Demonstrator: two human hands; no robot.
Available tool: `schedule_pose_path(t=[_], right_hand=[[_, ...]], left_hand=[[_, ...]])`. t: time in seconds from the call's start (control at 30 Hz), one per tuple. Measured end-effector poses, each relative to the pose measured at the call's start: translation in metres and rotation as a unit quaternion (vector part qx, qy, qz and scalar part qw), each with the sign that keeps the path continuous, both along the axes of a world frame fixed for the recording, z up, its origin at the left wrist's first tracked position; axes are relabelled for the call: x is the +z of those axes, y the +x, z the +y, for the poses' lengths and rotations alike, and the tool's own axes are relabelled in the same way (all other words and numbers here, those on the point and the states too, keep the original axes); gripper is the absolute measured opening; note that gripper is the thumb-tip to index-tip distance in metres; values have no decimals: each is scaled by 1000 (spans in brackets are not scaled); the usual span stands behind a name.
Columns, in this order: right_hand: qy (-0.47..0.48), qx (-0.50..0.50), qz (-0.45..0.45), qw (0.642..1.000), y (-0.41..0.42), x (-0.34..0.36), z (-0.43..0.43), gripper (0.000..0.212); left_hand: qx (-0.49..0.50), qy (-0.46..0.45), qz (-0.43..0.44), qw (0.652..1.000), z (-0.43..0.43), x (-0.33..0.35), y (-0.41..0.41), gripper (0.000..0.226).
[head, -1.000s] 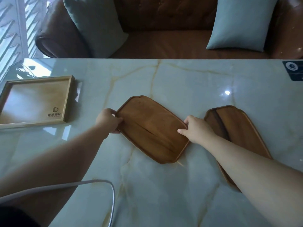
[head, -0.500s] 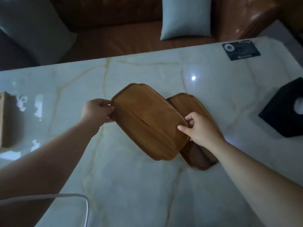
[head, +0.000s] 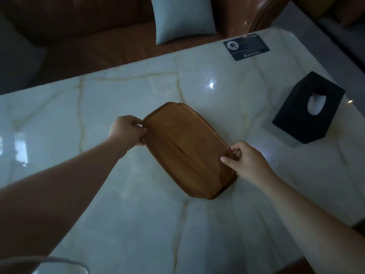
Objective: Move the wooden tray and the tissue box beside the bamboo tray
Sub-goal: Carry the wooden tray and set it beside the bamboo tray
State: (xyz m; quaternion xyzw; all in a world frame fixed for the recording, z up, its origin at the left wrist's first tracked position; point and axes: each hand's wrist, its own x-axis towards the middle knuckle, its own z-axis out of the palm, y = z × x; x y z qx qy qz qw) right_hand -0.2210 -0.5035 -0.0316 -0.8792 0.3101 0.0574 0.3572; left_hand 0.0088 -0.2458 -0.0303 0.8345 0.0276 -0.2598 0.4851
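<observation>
Both grips on wooden tray, tissue box near right, marble table

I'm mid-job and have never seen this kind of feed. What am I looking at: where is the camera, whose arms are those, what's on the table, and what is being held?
There is no machine: a camera worn on a person's head looks down at their bare arms. The left hand and right hand grip opposite ends of a wooden tray, with a dark edge showing under its near corner, perhaps a second tray. It sits on a marble table. To the right stands a black tissue box; a dark card lies at the far edge. Behind is a brown sofa with a cushion. No bamboo tray is in view.
</observation>
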Motion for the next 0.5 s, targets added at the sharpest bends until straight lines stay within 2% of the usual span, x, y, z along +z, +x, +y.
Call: schedule_pose_path(t=[0.5], right_hand=[[-22,-4,1,1000,-19,-19,-10,34]], left_hand=[[-72,107,-51,990,-35,-7,-6,18]])
